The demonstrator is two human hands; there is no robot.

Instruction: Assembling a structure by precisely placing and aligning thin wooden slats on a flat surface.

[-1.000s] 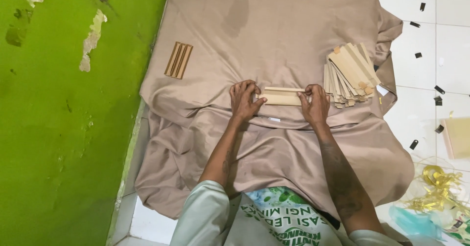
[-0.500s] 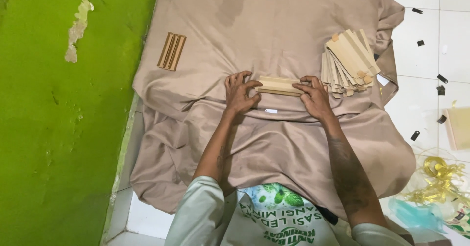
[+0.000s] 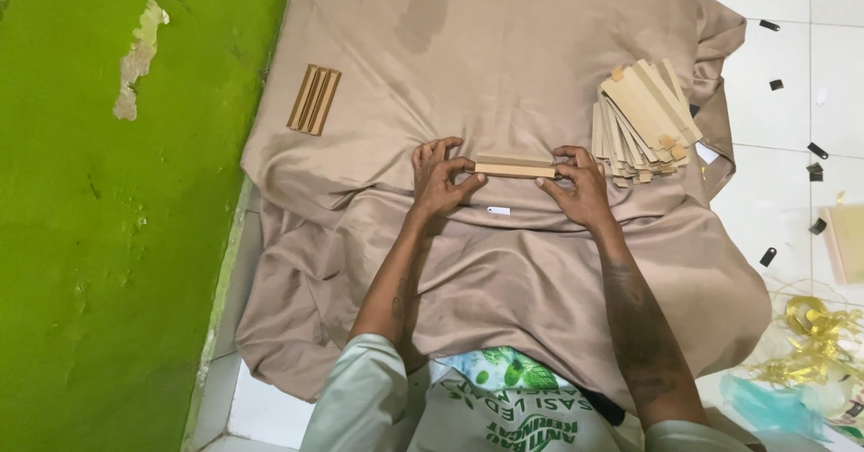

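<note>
Head view, cardboard strip (image 3: 514,167) lying left-right — fingers (image 3: 468,167) pinching both ends

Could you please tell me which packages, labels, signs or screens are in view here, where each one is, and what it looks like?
Printed sack: on the person's lap, bottom centre; white with green leaf picture and green lettering.
White tag: on the beige cloth, just below the strip held between left hand and right hand; small, oblong.
Teal wrapper: floor, bottom right, beside gold ribbon; crumpled.
No signs or screens.
</note>
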